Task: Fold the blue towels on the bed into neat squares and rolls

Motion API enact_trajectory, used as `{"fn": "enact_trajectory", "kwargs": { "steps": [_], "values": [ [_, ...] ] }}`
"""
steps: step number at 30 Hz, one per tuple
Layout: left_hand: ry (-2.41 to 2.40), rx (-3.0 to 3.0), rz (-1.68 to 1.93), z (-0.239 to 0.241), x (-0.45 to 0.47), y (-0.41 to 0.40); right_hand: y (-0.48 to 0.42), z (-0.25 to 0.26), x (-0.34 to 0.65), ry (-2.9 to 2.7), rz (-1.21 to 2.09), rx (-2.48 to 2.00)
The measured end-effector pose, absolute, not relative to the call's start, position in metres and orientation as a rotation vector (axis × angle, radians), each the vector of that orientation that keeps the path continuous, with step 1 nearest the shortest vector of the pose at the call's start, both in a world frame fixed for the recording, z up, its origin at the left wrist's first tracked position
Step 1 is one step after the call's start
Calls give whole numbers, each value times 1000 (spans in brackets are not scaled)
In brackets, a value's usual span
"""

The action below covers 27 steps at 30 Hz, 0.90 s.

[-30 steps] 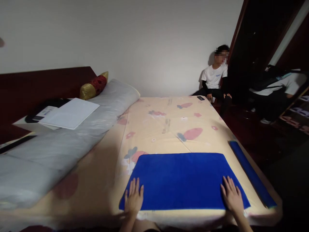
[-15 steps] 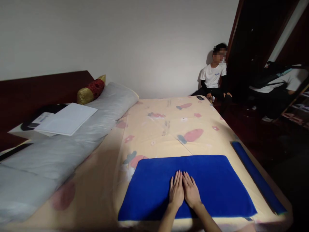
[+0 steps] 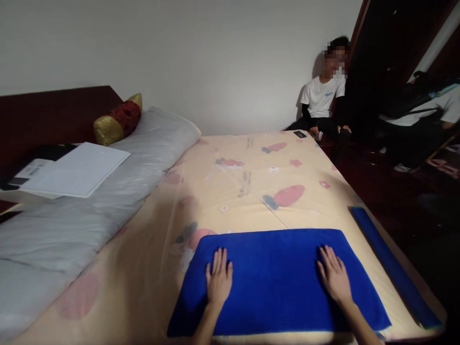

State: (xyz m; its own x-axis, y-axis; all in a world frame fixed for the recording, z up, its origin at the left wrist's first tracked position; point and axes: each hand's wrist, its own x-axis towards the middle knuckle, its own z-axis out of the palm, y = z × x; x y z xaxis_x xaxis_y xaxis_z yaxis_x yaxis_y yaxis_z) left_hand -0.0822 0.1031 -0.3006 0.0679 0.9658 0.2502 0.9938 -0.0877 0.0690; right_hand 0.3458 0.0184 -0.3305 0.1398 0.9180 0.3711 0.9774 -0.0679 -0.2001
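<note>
A: How do the hands lie, nearest to us?

B: Both are palm down over the near part of the blue cloth (image 3: 273,287). The left hand (image 3: 218,278) is toward its left edge, the right hand (image 3: 334,278) toward its right, with a broad stretch of blue between them.

A: And the grip?

B: Spread flat on each side, fingers pointing away from the wearer, slightly parted. How firmly the palms press, I can't tell.

A: Where exactly is the cloth?

B: On the near end of the bed, laid out flat on the patterned sheet (image 3: 244,218), its near edge close to the bed's edge. A long, narrow blue strip (image 3: 391,263) lies apart from it, to the right, along the side of the bed.

A: What about farther left?

B: A grey, puffy quilt (image 3: 140,167) stretches slantwise along that side. A flat white panel (image 3: 79,170) rests at an angle by it, over some darker items that are hard to make out. Beyond is a red and gold cushion (image 3: 120,120), near the dark wooden headboard (image 3: 53,110).

A: And at the far end?

B: A dark phone (image 3: 299,134) lies near the sheet's far right corner. Just past it, a person in a white T-shirt (image 3: 321,98) sits against the pale wall (image 3: 215,62). Farther right, another person (image 3: 436,108) is partly hidden in shadow.
</note>
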Motion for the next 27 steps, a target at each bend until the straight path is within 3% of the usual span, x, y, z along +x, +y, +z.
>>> {"fn": "enact_trajectory", "kwargs": {
  "steps": [5,8,11,15,18,27],
  "values": [
    [-1614,-2636,-403,-290,35,106,73,-309,225,-2094,16,-1775],
    [-1501,-2768,-377,-291,58,119,96,-302,205,-2221,144,-1662],
    [-1552,-2782,-281,-294,16,143,101,-304,254,-2249,172,-1657],
    [-2064,-2299,-217,-301,-97,173,81,-321,374,-2004,-17,-2020],
    [-2165,-2093,-253,-308,-152,177,64,-334,429,-1826,-127,-2241],
    [-2233,-2040,-197,-291,-139,178,67,-329,422,-1742,-136,-2323]
  ]
}}
